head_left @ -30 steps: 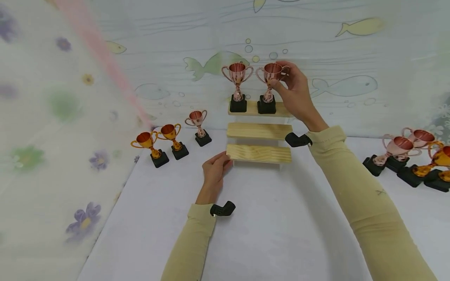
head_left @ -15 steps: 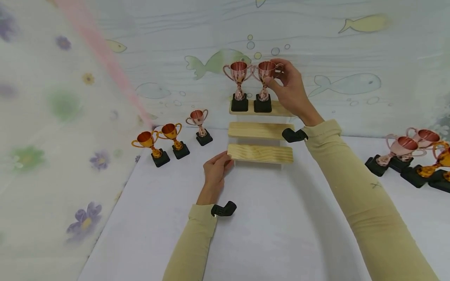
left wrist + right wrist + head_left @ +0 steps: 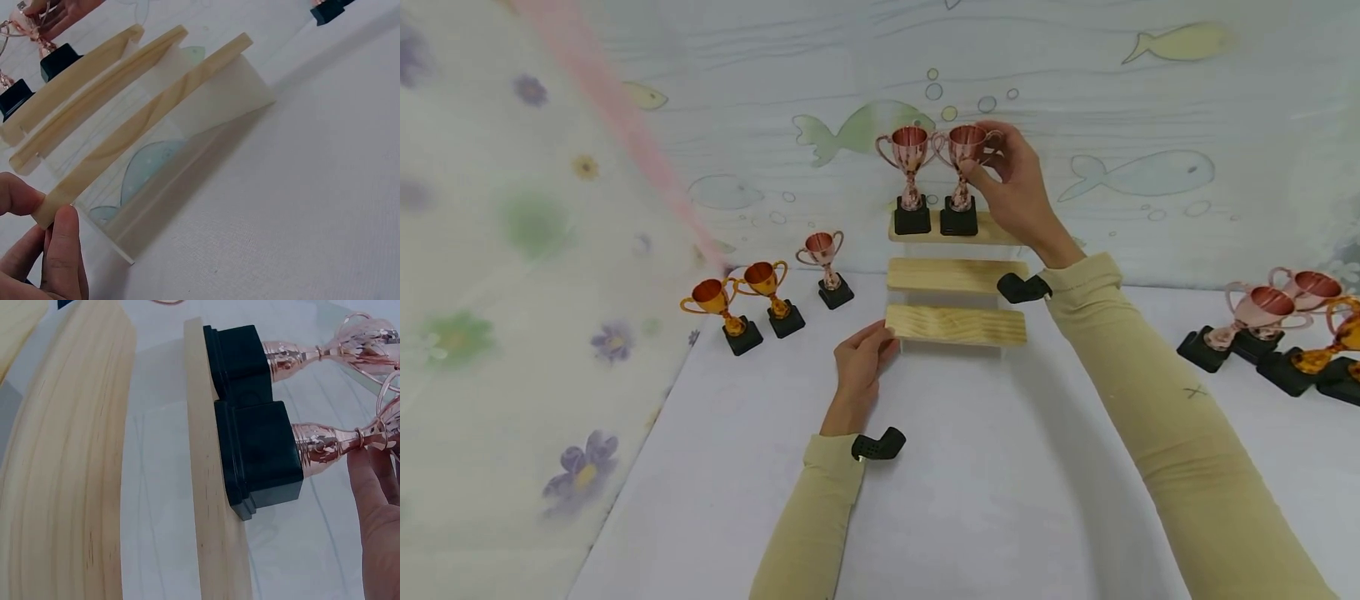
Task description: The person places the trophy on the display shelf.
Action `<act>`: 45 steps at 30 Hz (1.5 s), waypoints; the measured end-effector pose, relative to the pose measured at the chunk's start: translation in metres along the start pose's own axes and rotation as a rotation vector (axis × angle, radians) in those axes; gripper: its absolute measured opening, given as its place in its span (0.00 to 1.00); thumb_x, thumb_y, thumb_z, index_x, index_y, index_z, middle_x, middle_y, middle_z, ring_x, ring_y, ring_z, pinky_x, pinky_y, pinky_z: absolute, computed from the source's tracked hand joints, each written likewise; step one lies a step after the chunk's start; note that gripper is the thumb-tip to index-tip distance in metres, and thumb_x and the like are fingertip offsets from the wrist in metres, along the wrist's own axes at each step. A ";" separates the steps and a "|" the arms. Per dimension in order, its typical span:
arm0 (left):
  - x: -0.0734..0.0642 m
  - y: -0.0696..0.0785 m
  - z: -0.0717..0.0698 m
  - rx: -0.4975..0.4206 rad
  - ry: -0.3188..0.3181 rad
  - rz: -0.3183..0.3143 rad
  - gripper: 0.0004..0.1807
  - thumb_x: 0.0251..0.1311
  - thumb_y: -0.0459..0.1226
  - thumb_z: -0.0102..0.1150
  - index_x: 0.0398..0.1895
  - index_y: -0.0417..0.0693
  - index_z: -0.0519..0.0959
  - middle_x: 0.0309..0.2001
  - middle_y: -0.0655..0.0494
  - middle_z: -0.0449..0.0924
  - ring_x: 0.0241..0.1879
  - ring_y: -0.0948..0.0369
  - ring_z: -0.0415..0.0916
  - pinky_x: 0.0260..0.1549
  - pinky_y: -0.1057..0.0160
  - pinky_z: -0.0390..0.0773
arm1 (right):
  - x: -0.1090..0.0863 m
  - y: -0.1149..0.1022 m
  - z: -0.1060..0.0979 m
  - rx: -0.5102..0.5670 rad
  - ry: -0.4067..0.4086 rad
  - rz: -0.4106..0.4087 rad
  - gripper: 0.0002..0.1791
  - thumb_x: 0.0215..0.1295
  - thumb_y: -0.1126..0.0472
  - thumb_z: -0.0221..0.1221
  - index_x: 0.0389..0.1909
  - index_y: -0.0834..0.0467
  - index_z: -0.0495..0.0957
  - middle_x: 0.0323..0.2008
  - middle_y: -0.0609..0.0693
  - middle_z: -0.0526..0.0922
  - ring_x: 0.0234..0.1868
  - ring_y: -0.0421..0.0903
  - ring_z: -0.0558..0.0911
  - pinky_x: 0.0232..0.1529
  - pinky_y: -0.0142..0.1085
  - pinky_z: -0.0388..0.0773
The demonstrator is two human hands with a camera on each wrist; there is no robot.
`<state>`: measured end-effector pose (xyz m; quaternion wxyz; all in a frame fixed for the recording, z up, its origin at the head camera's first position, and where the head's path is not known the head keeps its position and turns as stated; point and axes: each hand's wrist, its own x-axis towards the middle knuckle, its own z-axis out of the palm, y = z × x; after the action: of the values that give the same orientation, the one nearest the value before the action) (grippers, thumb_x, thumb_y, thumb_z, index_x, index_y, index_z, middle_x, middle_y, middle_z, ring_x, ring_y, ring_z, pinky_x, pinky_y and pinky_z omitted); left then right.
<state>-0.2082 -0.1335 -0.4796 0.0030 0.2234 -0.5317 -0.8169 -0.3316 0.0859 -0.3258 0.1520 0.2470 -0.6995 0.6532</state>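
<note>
A three-step wooden shelf (image 3: 955,325) with clear side supports stands at the back of the table. On its top step, two rose-gold trophy cups with black bases are side by side. My right hand (image 3: 1018,187) grips the right trophy (image 3: 961,154) by its cup, thumb in front and fingers behind. The left trophy (image 3: 911,154) stands upright beside it, their handles meeting in the head view. In the right wrist view, the held trophy's base (image 3: 262,456) sits on the step's edge board. My left hand (image 3: 857,367) pinches the left end of the lowest step (image 3: 53,209).
Left of the shelf stand a rose-gold trophy (image 3: 823,254) and two gold trophies, one gold trophy (image 3: 718,304) farthest left. Several more trophies lean close together at the right, among them a rose-gold trophy (image 3: 1258,312). A patterned wall rises behind the shelf.
My right hand has slid the right trophy leftward along the top step, closing the gap to the left trophy. My left hand keeps its hold on the lowest step.
</note>
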 end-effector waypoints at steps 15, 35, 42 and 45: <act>0.000 0.000 0.003 -0.009 0.004 -0.011 0.17 0.62 0.25 0.62 0.55 0.31 0.81 0.52 0.41 0.81 0.42 0.60 0.83 0.42 0.69 0.86 | -0.023 -0.001 -0.016 -0.107 0.047 0.121 0.31 0.71 0.68 0.60 0.73 0.63 0.63 0.65 0.59 0.70 0.64 0.54 0.75 0.66 0.41 0.75; 0.000 0.005 0.003 0.021 0.004 -0.034 0.19 0.62 0.27 0.62 0.57 0.35 0.82 0.55 0.41 0.81 0.47 0.58 0.83 0.47 0.67 0.86 | -0.155 -0.067 -0.110 -0.406 0.271 0.154 0.24 0.67 0.73 0.61 0.64 0.63 0.75 0.57 0.45 0.79 0.57 0.39 0.77 0.59 0.21 0.76; -0.001 0.003 0.002 0.032 0.004 -0.026 0.19 0.62 0.27 0.62 0.57 0.34 0.82 0.55 0.42 0.81 0.46 0.59 0.82 0.46 0.68 0.86 | -0.193 -0.072 -0.168 -0.506 0.652 0.162 0.20 0.74 0.69 0.54 0.63 0.56 0.77 0.52 0.36 0.79 0.55 0.36 0.76 0.59 0.24 0.74; -0.001 0.003 0.001 0.032 0.005 -0.028 0.19 0.63 0.28 0.62 0.57 0.34 0.81 0.55 0.41 0.80 0.46 0.59 0.82 0.45 0.68 0.86 | -0.208 -0.075 -0.187 -0.577 0.754 0.248 0.20 0.77 0.65 0.52 0.66 0.51 0.74 0.54 0.33 0.77 0.59 0.33 0.74 0.66 0.25 0.69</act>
<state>-0.2080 -0.1333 -0.4762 -0.0109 0.2328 -0.5415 -0.8078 -0.1385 0.2996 -0.3558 0.3780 -0.1440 -0.7723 0.4898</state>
